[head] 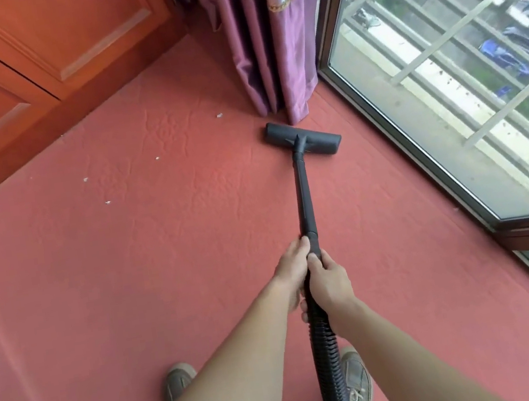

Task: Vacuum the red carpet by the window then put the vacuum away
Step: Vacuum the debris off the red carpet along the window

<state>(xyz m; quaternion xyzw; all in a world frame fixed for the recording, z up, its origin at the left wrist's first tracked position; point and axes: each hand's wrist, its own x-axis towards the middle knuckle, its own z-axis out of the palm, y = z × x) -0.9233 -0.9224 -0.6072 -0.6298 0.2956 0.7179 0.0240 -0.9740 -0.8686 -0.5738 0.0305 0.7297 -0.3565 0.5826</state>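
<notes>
Red carpet under vacuum wand, both hands gripping.

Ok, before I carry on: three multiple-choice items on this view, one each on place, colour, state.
1. The vacuum head sits: A at the foot of the curtain; B against the wooden cabinet; C between the shoes.
2. The curtain is: A green; B purple; C black.
3. The wand is gripped by: A both hands; B one hand; C neither.
Answers: 1 A, it lies on the carpet just before the folds. 2 B, purple cloth. 3 A, left hand and right hand both wrap it.
</notes>
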